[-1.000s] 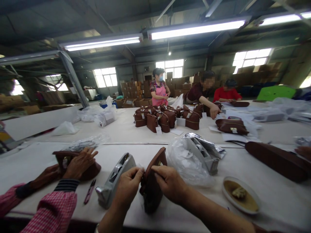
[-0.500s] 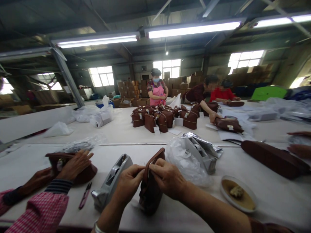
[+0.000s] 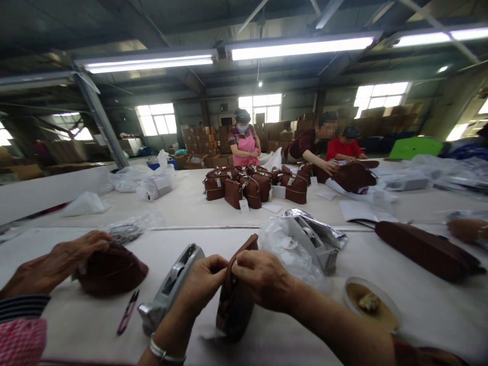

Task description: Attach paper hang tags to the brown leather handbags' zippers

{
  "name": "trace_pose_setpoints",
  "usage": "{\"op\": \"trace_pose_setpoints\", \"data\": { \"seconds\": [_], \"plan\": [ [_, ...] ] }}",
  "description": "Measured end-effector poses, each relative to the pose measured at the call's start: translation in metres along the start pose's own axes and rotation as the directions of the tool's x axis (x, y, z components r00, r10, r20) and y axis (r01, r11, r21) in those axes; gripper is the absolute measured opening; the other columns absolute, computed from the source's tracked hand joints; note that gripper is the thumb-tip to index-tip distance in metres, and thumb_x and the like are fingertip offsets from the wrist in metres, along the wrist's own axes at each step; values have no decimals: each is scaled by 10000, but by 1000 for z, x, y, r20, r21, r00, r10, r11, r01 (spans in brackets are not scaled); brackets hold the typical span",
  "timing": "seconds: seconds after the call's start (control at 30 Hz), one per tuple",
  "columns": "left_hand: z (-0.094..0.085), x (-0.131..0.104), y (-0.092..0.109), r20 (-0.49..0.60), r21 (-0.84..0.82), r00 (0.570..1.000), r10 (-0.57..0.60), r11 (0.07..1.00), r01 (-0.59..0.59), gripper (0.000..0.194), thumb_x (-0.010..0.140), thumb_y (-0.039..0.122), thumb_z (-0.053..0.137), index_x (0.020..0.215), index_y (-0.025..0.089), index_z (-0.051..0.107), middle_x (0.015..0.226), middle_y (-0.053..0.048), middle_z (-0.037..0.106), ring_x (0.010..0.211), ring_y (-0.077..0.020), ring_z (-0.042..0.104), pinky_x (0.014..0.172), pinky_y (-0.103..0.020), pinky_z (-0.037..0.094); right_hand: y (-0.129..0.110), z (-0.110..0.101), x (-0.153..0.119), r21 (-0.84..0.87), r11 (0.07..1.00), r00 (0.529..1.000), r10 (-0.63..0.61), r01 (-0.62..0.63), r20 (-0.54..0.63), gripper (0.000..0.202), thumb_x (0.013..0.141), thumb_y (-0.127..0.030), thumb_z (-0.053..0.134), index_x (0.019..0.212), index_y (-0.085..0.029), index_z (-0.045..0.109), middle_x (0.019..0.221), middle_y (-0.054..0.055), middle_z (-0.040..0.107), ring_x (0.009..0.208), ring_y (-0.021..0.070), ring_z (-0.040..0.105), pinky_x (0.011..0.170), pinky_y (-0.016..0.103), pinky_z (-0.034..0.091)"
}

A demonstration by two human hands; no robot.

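A small brown leather handbag stands on edge on the white table in front of me, its strap rising at the top. With thumb and finger my left hand pinches the strap from the left. Against it from the right presses my right hand, also closed on the strap, fingertips almost meeting the left ones. What small part lies between the fingertips is hidden. A grey tape dispenser sits just left of my left hand, and crumpled clear plastic lies beyond my right hand.
Thread snips lie left of the dispenser, near a co-worker's hand on another brown bag. At right are a shallow dish, a second tape dispenser and a long brown bag. Several handbags stand across the table.
My hands stay on the strap, with the right fingers drawn slightly closer to the left. The left co-worker's hands have shifted left on their bag. Across the table, a co-worker has lifted and turned a bag.
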State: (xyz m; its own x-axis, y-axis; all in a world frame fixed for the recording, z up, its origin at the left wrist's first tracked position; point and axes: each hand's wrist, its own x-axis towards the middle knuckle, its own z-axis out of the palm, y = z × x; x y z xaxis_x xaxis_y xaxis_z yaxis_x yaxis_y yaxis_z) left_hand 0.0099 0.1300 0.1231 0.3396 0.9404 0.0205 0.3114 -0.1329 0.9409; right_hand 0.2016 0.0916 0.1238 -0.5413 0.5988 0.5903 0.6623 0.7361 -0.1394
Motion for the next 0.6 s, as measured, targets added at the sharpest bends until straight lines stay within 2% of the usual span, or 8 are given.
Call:
{"op": "trace_pose_setpoints", "data": {
  "seconds": [0.1,0.2,0.3,0.4,0.47,0.6],
  "plan": [
    [-4,-6,-6,-45,-25,999,0,1000,-1,228,775,378,668,867,182,739,703,-12,707,653,-180,642,589,-255,508,3,-1,-6,19,1000,1000,0,0,15,207,871,-147,513,1032,-204,630,945,66,633,827,185,549,721,289,426],
    [-6,-25,-15,-89,-16,995,42,999,-43,286,816,404,640,980,184,718,854,-44,735,807,-218,680,729,-307,557,6,1,-8,-4,1000,999,-21,21,35,183,883,-148,516,1020,-198,628,971,66,644,828,189,539,734,300,425],
    [0,-49,-29,-147,25,982,123,992,-120,342,840,424,618,1095,203,671,1052,-77,709,943,-249,678,816,-361,571,9,3,-5,-29,996,995,-79,81,60,160,893,-166,528,1023,-196,617,1060,56,661,810,184,539,725,304,415],
    [12,-63,-46,-271,266,917,291,939,-219,414,799,422,678,1158,221,637,1174,-99,656,1050,-282,643,878,-417,563,11,6,1,-40,991,990,-121,124,73,165,899,-169,528,1047,-192,598,1151,44,661,813,169,567,707,298,403],
    [22,-66,-56,-295,420,872,391,873,-249,439,795,407,690,1183,213,618,1178,-114,648,1080,-295,626,904,-442,552,11,8,4,-66,988,987,-133,139,85,141,919,-185,520,1039,-189,594,1133,38,669,801,162,581,680,303,386],
    [35,-61,-66,-303,502,839,453,824,-263,401,869,366,609,1233,207,554,1177,-121,630,1084,-274,613,899,-426,549,11,8,9,-155,964,972,-200,217,121,156,973,-251,489,1064,-183,596,993,46,681,787,176,581,677,328,355]
  ]
}}
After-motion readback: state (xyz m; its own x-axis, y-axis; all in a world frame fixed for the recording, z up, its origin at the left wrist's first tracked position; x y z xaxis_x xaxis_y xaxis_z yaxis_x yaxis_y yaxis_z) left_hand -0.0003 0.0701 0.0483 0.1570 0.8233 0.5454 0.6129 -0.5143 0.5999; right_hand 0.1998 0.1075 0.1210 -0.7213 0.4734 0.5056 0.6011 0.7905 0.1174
